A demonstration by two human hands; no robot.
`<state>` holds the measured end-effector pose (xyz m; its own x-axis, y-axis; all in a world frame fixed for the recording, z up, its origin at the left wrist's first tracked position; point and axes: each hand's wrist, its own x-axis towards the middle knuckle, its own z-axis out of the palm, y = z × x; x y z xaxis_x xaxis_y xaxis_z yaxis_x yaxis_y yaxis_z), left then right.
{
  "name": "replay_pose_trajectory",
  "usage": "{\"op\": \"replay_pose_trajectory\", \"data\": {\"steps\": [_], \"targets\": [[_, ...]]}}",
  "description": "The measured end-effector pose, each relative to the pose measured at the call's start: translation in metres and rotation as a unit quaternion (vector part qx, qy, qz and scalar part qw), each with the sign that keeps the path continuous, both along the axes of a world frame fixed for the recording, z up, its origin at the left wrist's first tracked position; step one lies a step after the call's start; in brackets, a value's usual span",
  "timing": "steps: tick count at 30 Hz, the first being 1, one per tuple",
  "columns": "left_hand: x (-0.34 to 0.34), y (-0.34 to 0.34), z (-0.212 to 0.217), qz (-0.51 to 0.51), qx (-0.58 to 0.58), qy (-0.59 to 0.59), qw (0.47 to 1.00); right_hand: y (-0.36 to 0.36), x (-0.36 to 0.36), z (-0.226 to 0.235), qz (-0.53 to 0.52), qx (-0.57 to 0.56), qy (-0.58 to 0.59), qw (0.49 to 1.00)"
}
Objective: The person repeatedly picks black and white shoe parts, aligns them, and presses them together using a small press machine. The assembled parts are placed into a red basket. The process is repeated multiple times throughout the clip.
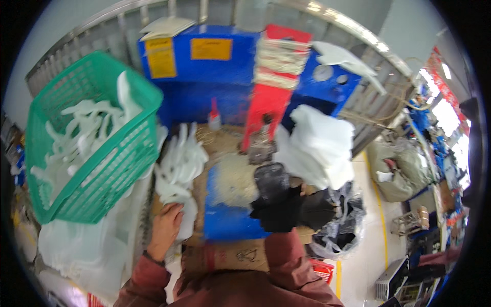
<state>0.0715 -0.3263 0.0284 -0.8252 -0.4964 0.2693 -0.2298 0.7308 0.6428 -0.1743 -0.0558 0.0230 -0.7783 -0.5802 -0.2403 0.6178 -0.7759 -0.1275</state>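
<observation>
From where I stand, the person's left hand [166, 227] is at the near left of the bench, fingers curled and laid on a smooth white piece [187, 220]. I can't tell whether they grip it or only rest there. That piece lies at the near end of a row of curved white pieces [181, 158], just right of a big green basket [148, 97] with more pale, bent pieces [87, 123] inside.

The right sleeve [284, 248] reaches up to some black sheets [276, 212] at the near right of the bench. They hide the right hand, so I can't tell how its fingers stand or what they hold. Left of the sheets is a blue board [230, 225] with pale crumbs [232, 179] heaped on its far part.

Beyond them rises a blue machine [204, 97] with a red upright [273, 100]. A small bottle [214, 122] with a red tip stands left of the upright, and a white stack [317, 143] sits to its right.
</observation>
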Motion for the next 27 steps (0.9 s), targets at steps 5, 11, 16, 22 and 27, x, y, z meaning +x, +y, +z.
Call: {"op": "replay_pose_trajectory", "data": {"steps": [5,11,16,22,27], "targets": [[0.01,-0.027,0.006,0.072,-0.056,0.01,0.996,0.012,0.037,0.013,0.049,-0.026,0.184,0.981],[-0.008,-0.027,-0.009,0.048,-0.084,-0.027,0.995,0.034,0.069,0.027,0.041,-0.024,0.123,0.991],[-0.023,-0.022,-0.034,0.031,-0.148,-0.065,0.986,0.043,0.082,0.02,0.046,-0.012,0.145,0.988],[-0.02,-0.029,-0.042,0.033,-0.144,-0.127,0.981,0.037,0.1,0.016,0.064,0.003,0.131,0.989],[-0.023,-0.031,-0.043,0.048,-0.091,-0.068,0.992,0.03,0.107,0.014,0.07,0.053,0.094,0.992]]}}
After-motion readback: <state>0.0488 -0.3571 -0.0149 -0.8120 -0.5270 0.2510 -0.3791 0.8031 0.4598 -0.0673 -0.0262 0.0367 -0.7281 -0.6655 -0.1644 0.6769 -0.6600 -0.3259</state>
